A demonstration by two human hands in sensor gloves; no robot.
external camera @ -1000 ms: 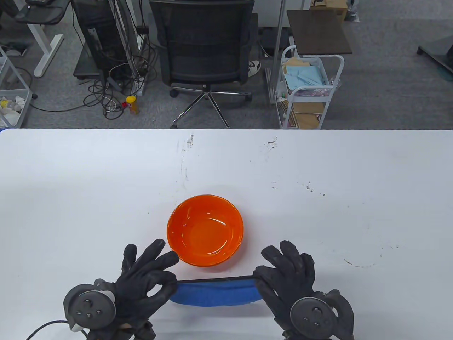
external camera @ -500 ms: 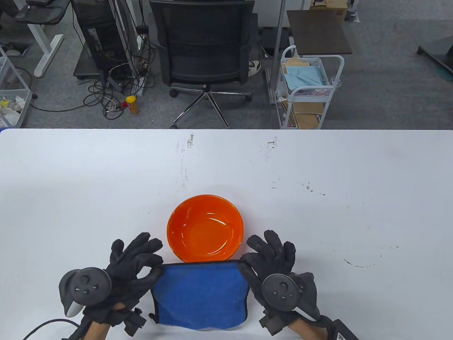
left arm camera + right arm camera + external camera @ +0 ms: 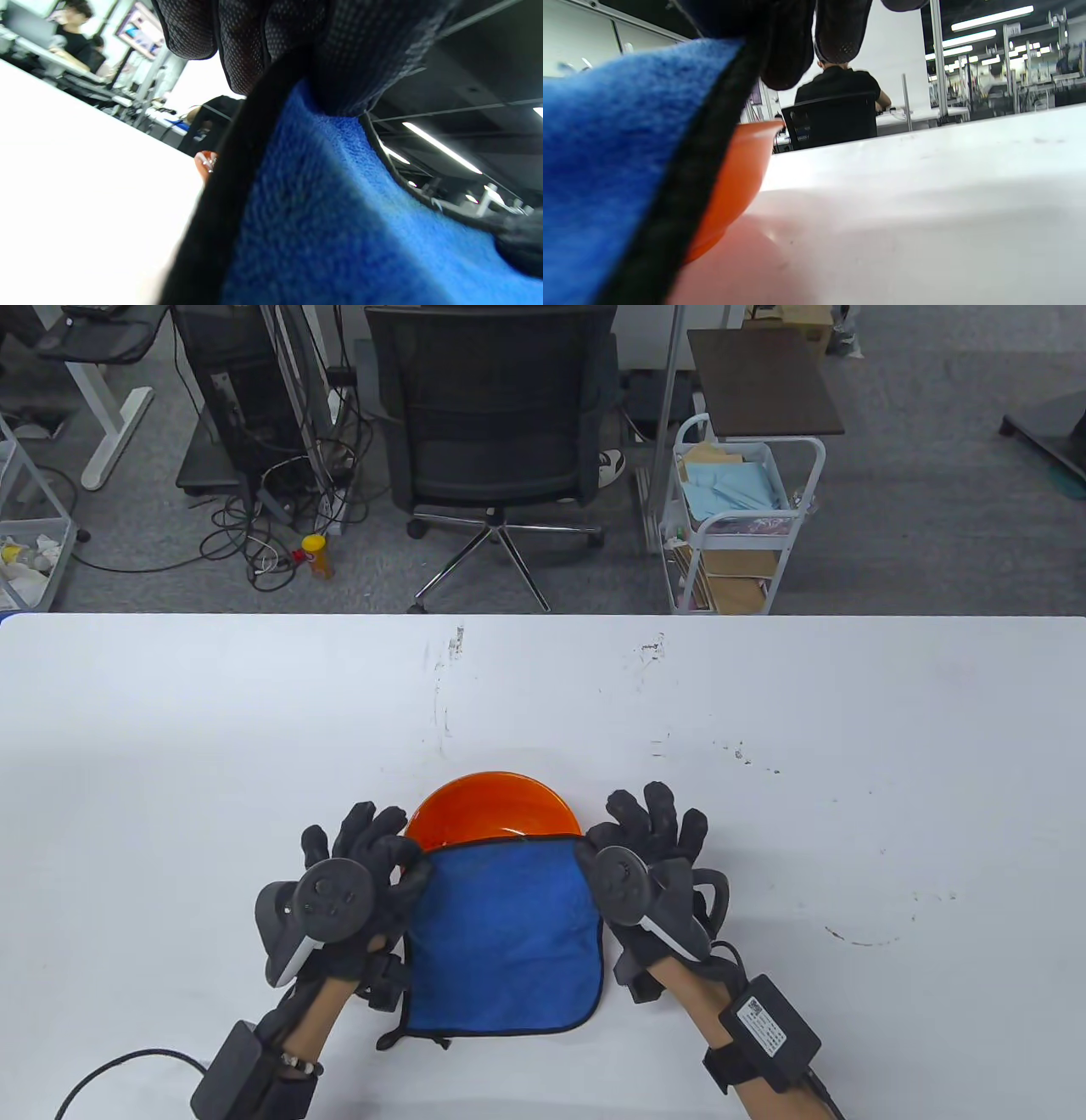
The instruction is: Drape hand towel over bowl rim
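An orange bowl (image 3: 492,808) sits on the white table (image 3: 764,814), near the front middle. A blue hand towel with black trim (image 3: 505,937) hangs spread between my hands and covers the bowl's near half. My left hand (image 3: 407,865) pinches the towel's top left corner; my right hand (image 3: 590,848) pinches its top right corner. In the left wrist view the towel (image 3: 339,220) fills the frame under my fingers (image 3: 263,38), with a sliver of the bowl (image 3: 205,163). In the right wrist view the towel (image 3: 606,161) hangs beside the bowl (image 3: 738,169).
The table's far edge runs across the table view, with an office chair (image 3: 501,415) and a white cart (image 3: 738,517) on the floor beyond. A black cable (image 3: 110,1069) trails from my left wrist at the front left.
Both hands have lifted the towel and carried it away from me, from in front of the bowl to above its near half. The towel now hangs open.
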